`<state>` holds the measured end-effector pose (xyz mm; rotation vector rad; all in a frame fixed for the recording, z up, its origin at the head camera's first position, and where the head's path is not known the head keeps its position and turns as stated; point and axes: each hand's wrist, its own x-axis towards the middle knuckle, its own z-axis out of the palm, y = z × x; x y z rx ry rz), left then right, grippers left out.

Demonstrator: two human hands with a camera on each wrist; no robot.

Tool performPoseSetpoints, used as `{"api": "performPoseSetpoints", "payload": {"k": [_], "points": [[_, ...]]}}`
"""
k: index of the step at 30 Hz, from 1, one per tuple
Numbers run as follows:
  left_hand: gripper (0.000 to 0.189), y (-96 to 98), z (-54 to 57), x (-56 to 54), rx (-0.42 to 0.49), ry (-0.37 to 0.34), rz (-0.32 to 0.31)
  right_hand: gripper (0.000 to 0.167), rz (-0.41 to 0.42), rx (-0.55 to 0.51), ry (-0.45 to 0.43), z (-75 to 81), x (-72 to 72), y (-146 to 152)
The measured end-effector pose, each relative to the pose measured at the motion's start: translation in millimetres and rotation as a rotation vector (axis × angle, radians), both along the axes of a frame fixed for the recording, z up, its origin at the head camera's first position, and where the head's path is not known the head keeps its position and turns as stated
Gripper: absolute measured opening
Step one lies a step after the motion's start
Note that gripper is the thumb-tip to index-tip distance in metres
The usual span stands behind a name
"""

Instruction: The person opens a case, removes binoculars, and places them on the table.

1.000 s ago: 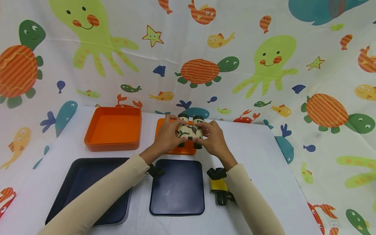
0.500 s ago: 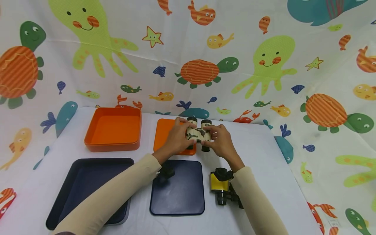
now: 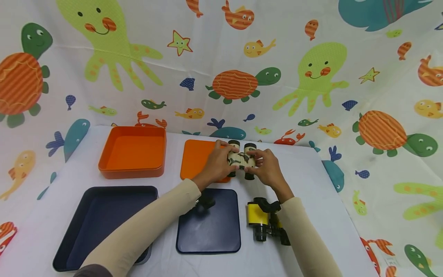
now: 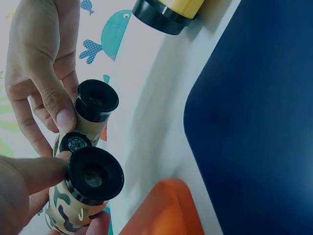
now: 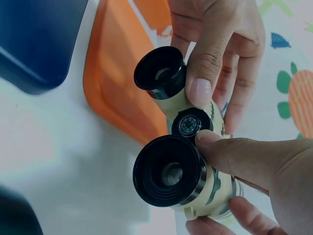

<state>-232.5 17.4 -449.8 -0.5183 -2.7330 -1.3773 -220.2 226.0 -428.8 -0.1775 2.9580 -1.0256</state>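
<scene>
Both hands hold a pair of camouflage-patterned binoculars (image 3: 242,158) with black eyecups and a small compass (image 5: 190,125) at the centre. The left hand (image 3: 219,163) grips the left barrel and the right hand (image 3: 266,167) the right one, their thumbs near the middle. In the head view the binoculars are over the right edge of the orange lid (image 3: 194,159). In the right wrist view the eyepieces face the camera. Closer to the person, a yellow and black pair of binoculars (image 3: 257,215) lies on the table, partly hidden by the right forearm.
An orange box (image 3: 131,174) stands at the back left of the white table (image 3: 304,173). Nearer lies a dark blue tray (image 3: 107,215), partly covered by the left sleeve. A dark blue lid (image 3: 209,234) lies in the middle. Behind hangs a sea-animal curtain (image 3: 207,46).
Both hands have carried the camouflage binoculars to the right, from over the orange lid to its right edge. More of the orange lid and of the yellow binoculars shows now.
</scene>
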Motion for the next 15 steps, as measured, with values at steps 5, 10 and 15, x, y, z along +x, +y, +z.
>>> {"api": "performPoseSetpoints", "payload": {"k": [5, 10, 15], "points": [[0.054, 11.5, -5.2, -4.3, 0.019, -0.012, -0.003, 0.058, -0.020, -0.002, -0.024, -3.8, -3.3, 10], [0.053, 19.6, -10.8, -8.4, 0.034, -0.016, -0.013, 0.057, -0.040, 0.002, -0.048, -5.2, -4.5, 16], [0.053, 26.5, -16.4, -12.8, 0.043, -0.010, -0.020, 0.057, -0.054, 0.012, -0.062, -6.5, -6.5, 20]]}}
